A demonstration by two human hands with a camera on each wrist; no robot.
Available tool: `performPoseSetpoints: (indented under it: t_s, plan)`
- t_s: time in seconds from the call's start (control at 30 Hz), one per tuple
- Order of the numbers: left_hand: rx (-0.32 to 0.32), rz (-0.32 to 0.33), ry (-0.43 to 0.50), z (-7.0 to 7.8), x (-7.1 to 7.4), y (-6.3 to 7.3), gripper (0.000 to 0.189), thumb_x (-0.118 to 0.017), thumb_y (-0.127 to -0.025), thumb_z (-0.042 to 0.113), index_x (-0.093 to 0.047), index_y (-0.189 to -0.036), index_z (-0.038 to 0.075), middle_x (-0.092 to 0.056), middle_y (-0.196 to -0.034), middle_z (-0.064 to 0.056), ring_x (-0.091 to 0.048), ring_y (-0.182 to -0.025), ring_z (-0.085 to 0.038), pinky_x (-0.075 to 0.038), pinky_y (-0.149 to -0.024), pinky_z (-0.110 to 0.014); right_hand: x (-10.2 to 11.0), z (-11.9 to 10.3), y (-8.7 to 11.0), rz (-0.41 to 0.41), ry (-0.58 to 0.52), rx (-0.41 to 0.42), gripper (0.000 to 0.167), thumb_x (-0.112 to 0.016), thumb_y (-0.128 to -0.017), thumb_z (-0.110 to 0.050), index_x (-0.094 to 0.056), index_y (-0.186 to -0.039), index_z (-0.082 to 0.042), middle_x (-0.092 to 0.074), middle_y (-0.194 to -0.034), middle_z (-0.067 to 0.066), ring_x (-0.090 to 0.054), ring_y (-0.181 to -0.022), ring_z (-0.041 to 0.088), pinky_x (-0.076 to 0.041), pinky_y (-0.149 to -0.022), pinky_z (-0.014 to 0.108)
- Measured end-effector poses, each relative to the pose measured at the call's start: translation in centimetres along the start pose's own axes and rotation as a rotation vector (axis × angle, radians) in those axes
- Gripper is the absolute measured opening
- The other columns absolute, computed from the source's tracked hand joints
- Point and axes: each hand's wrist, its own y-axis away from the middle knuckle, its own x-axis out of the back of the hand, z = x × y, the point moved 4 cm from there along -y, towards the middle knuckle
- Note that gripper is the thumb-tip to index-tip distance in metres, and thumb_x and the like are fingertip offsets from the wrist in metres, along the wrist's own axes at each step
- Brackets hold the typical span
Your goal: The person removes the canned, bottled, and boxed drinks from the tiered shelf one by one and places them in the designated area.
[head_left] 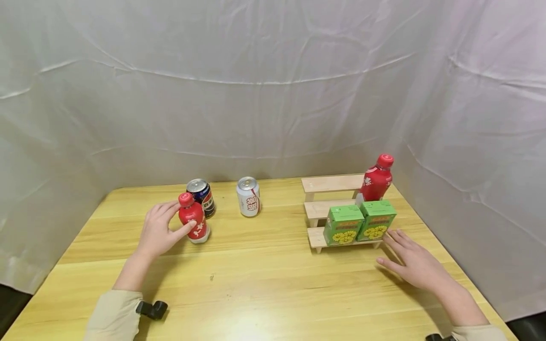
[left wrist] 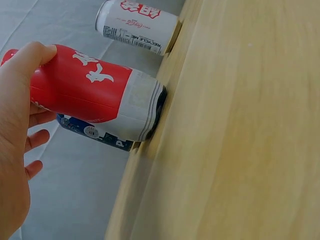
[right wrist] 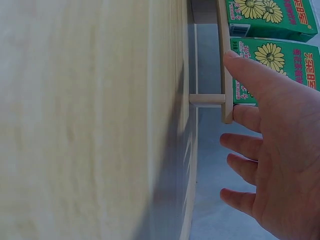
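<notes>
Left hand point(head_left: 159, 229): thumb and one finger grip the red bottle point(head_left: 193, 217) from opposite sides, on its upper part. At least two other fingers extend free, as the left wrist view shows. The bottle is at the hand's 3 o'clock in the head view, with its cap leaning slightly toward 11 o'clock. Whether its base rests flat on the tabletop point(head_left: 264, 284) cannot be told.

Right hand point(head_left: 415, 263): fingers extended and spread apart, holding nothing. The fingertips are just beside the right end of the wooden tiered rack point(head_left: 327, 209); contact cannot be confirmed.

Adjacent items, left: a dark blue can point(head_left: 208, 201) stands just behind the gripped bottle, at its 1 o'clock. A white can point(head_left: 248, 201) stands upright at the bottle's 2 o'clock, apart from both.

Adjacent items, right: two green boxes with yellow flowers stand side by side on the lowest tier. The right green box point(head_left: 375, 222) and the left green box point(head_left: 343, 226) are both toward the right hand's 10 o'clock. A second red bottle point(head_left: 377, 183) stands at its 11 o'clock, base hidden behind the right green box.

Perimeter: a grey curtain point(head_left: 213, 109) hangs at 12 o'clock, beyond the table's far edge.
</notes>
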Motion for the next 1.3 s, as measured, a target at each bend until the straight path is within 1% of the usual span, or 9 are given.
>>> performPoseSetpoints:
  t_s: [0.17, 0.27, 0.37, 0.47, 0.57, 0.73, 0.93, 1.1, 1.3]
  plan:
    - [-0.01, -0.029, -0.046, -0.1, 0.3, -0.2, 0.058, -0.078, -0.076, 0.036, -0.063, -0.12, 0.001, -0.065, -0.12, -0.022, -0.05, -0.114, -0.039, -0.033, -0.097, -0.062, 0.0, 0.0, 0.1, -0.002, -0.005, -0.007, 0.075, -0.06, -0.09, -0.053, -0.048, -0.141, 0.0, -0.039, -0.15, 0.026, -0.032, -0.14, 0.047, -0.031, -0.107, 0.064]
    - [-0.008, -0.029, -0.057, -0.1, 0.6, -0.3, 0.059, -0.078, -0.076, 0.038, -0.063, -0.121, 0.002, -0.065, -0.119, -0.022, -0.05, -0.114, -0.04, -0.032, -0.099, -0.062, 0.0, 0.0, 0.1, -0.001, -0.004, -0.008, 0.074, -0.06, -0.09, -0.053, -0.048, -0.141, 0.0, -0.039, -0.15, 0.026, -0.032, -0.14, 0.048, -0.031, -0.107, 0.064]
    - [0.006, -0.013, -0.035, 0.0, 1.3, -0.5, 0.06, -0.078, -0.076, 0.037, -0.063, -0.122, 0.002, -0.065, -0.119, -0.022, -0.049, -0.114, -0.04, -0.031, -0.098, -0.061, 0.0, 0.0, 0.1, -0.003, -0.005, -0.009, 0.074, -0.06, -0.09, -0.053, -0.048, -0.141, 0.0, -0.039, -0.15, 0.026, -0.033, -0.139, 0.048, -0.031, -0.107, 0.064]
    - [0.012, 0.015, -0.012, 0.3, 2.0, -0.9, 0.06, -0.079, -0.076, 0.036, -0.062, -0.125, 0.005, -0.065, -0.12, -0.02, -0.048, -0.115, -0.038, -0.031, -0.096, -0.06, 0.0, 0.0, 0.1, -0.005, -0.006, -0.011, 0.074, -0.06, -0.09, -0.053, -0.048, -0.141, 0.0, -0.038, -0.15, 0.026, -0.033, -0.139, 0.048, -0.031, -0.107, 0.064]
    - [0.001, 0.05, 0.008, 0.9, 2.7, -1.3, 0.059, -0.08, -0.075, 0.033, -0.062, -0.125, 0.008, -0.066, -0.12, -0.019, -0.048, -0.113, -0.038, -0.031, -0.095, -0.06, 0.1, 0.0, 0.1, -0.005, -0.006, -0.013, 0.074, -0.06, -0.091, -0.053, -0.048, -0.141, 0.0, -0.038, -0.15, 0.026, -0.032, -0.139, 0.048, -0.03, -0.107, 0.064]
    - [-0.055, 0.105, 0.015, 2.3, 3.4, -2.1, 0.058, -0.08, -0.072, 0.029, -0.064, -0.124, 0.008, -0.067, -0.117, -0.017, -0.05, -0.111, -0.037, -0.032, -0.096, -0.059, 0.1, -0.1, 0.1, -0.009, 0.0, -0.014, 0.074, -0.059, -0.091, -0.053, -0.047, -0.142, 0.0, -0.038, -0.15, 0.027, -0.033, -0.139, 0.048, -0.03, -0.107, 0.064]
    - [-0.149, 0.143, 0.034, 4.4, 3.7, -3.2, 0.055, -0.08, -0.071, 0.028, -0.066, -0.121, 0.008, -0.068, -0.114, -0.015, -0.051, -0.111, -0.035, -0.034, -0.096, -0.057, 0.1, -0.1, 0.1, -0.006, 0.002, -0.012, 0.074, -0.059, -0.091, -0.053, -0.047, -0.141, 0.0, -0.038, -0.15, 0.027, -0.033, -0.139, 0.049, -0.03, -0.107, 0.065]
    - [-0.218, 0.166, 0.052, 6.2, 3.5, -4.1, 0.051, -0.08, -0.071, 0.026, -0.068, -0.117, 0.008, -0.068, -0.112, -0.014, -0.052, -0.109, -0.034, -0.035, -0.094, -0.054, 0.1, -0.1, 0.1, -0.007, 0.004, -0.013, 0.074, -0.059, -0.091, -0.053, -0.047, -0.141, 0.0, -0.038, -0.15, 0.026, -0.034, -0.138, 0.049, -0.03, -0.107, 0.065]
    - [-0.269, 0.154, 0.082, 8.1, 2.6, -4.9, 0.047, -0.078, -0.074, 0.027, -0.069, -0.117, 0.01, -0.068, -0.115, -0.012, -0.052, -0.11, -0.034, -0.036, -0.093, -0.053, 0.0, 0.1, 0.0, -0.011, 0.003, -0.013, 0.074, -0.059, -0.091, -0.053, -0.047, -0.142, -0.001, -0.038, -0.15, 0.026, -0.033, -0.139, 0.049, -0.03, -0.107, 0.065]
